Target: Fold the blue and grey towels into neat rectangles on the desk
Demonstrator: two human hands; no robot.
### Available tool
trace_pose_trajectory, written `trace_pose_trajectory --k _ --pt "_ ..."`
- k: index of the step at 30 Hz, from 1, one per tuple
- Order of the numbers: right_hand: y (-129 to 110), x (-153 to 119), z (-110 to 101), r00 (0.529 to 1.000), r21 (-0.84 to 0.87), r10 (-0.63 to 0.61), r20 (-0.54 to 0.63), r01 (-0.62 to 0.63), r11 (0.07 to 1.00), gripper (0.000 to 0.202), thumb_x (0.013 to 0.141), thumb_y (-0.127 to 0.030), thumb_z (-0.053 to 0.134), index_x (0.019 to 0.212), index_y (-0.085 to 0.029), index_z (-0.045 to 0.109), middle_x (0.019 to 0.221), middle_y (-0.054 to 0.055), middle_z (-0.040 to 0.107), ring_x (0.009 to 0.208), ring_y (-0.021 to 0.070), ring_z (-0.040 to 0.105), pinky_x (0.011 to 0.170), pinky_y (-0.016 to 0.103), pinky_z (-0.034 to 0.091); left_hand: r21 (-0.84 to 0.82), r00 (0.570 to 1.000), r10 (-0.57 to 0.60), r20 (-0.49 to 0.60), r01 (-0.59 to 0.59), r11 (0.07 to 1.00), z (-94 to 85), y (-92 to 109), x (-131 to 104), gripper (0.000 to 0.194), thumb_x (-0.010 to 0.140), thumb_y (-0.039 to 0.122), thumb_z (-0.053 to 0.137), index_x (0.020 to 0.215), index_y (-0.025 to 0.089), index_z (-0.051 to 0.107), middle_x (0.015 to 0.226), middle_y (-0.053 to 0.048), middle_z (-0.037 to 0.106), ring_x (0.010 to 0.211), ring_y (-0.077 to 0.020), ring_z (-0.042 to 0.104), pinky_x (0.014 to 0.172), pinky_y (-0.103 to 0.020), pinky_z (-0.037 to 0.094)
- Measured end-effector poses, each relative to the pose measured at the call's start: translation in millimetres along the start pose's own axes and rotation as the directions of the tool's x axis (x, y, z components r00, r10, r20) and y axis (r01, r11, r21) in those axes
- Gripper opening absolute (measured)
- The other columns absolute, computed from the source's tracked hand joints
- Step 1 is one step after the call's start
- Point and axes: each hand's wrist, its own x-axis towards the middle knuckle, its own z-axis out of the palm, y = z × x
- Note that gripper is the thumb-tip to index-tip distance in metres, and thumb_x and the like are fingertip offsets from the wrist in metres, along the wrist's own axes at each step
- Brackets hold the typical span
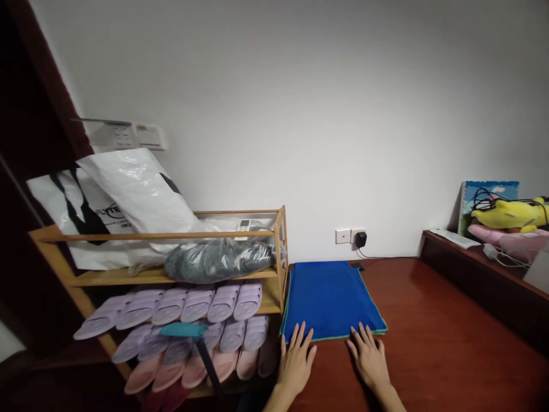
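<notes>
A blue cloth [328,297] with green edging lies flat on the reddish-brown wooden surface [433,337], close to the wall. My left hand [295,360] rests at the cloth's near left corner, fingers spread and fingertips on its edge. Near the right corner, my right hand [369,356] lies palm down with its fingers apart, the fingertips touching the near edge. Neither hand grips anything.
Left of the cloth stands a wooden rack [281,274] with purple slippers [223,303], pink slippers [167,372] and white bags [137,194]. A black plug [361,239] sits in the wall. A raised ledge [484,269] at right holds a yellow plush toy [510,215].
</notes>
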Motion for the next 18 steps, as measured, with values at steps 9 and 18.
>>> trace_pose_trajectory --k 9,18 --pt "4.1 11.7 6.0 1.000 0.026 -0.007 0.027 0.006 1.000 0.056 0.091 -0.055 0.020 0.137 -0.031 0.038 0.148 0.002 0.028 0.137 0.0258 0.021 0.105 0.052 0.027 0.020 0.996 0.040 -0.081 -0.039 0.999 8.7 -3.8 4.6 0.048 0.095 0.044 0.022 0.141 0.033 0.026 0.152 0.001 0.017 0.140 -0.0238 0.014 0.110 -0.060 0.014" --pt "28.0 -49.8 -18.2 0.996 0.189 -0.036 0.086 0.019 0.982 0.062 0.087 -0.061 0.022 0.141 -0.030 0.031 0.149 0.001 0.024 0.138 0.0223 0.016 0.110 0.049 0.023 0.045 0.992 0.066 -0.110 -0.061 0.997 11.1 -6.1 3.1 0.048 0.094 0.043 0.026 0.141 0.033 0.028 0.151 0.000 0.024 0.139 -0.0235 0.020 0.110 -0.058 0.019"
